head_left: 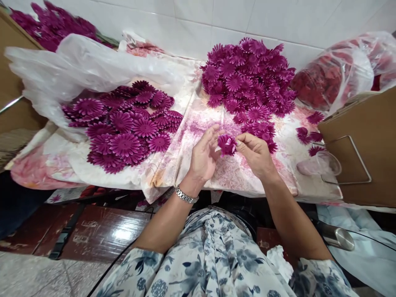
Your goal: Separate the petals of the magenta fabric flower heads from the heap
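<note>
Between my hands, above the cloth, is a small purple flower piece (227,145) with its petals folded up. My right hand (254,153) pinches its right edge between thumb and forefinger. My left hand (205,153), with a metal watch on the wrist, is beside the flower's left side, palm turned up and fingers spread and slightly curled; some fingertips are partly behind the flower. A pile of flat purple flower layers (123,132) lies to the left. Beyond my hands rises a taller heap of purple flowers (247,78).
A clear plastic bag (71,70) lies behind the left pile. At the right are a bag of red petals (324,78), a cardboard box (365,152) with a wire handle, and a clear plastic cup (321,163) near the edge of the flowered cloth (198,119).
</note>
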The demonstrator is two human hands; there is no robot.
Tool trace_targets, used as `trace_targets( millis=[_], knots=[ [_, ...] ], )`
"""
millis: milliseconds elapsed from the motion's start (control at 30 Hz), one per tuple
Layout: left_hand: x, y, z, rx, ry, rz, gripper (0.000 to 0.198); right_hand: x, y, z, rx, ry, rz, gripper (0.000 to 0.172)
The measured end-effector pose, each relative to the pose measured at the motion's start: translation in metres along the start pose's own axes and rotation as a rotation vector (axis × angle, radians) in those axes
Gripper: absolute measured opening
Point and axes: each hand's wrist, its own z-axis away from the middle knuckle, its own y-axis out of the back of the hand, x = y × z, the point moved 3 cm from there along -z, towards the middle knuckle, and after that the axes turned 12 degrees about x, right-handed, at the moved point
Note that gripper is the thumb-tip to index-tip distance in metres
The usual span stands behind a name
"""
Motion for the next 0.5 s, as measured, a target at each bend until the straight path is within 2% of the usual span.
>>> trace_targets(
  millis=[67,133,233,300,367,500],
  knots=[
    [-0.005,0.0,-0.001,-0.096,0.062,-0.038,0.022,0.003,-0.001,0.0,-0.085,-0.092,-0.063,0.026],
    [-0.011,-0.001,-0.002,-0.148,0.097,-0.062,0.019,0.002,-0.002,-0.001,-0.047,-0.057,0.044,0.027],
    [-0.018,0.004,-0.005,-0.041,0.083,-0.027,0.019,-0.004,-0.001,0.004,0.15,0.077,0.282,0.029],
    [-0.022,0.008,-0.006,0.055,0.066,0.016,0.019,-0.01,-0.004,0.011,0.236,0.128,0.315,0.035],
    [-0.025,0.01,-0.006,0.104,0.026,0.043,0.015,-0.014,-0.014,0.02,0.191,0.15,0.277,0.042],
    [-0.036,0.006,-0.001,0.069,0.022,0.06,0.013,-0.006,-0.041,0.023,-0.037,0.123,0.354,0.06]
  ],
)
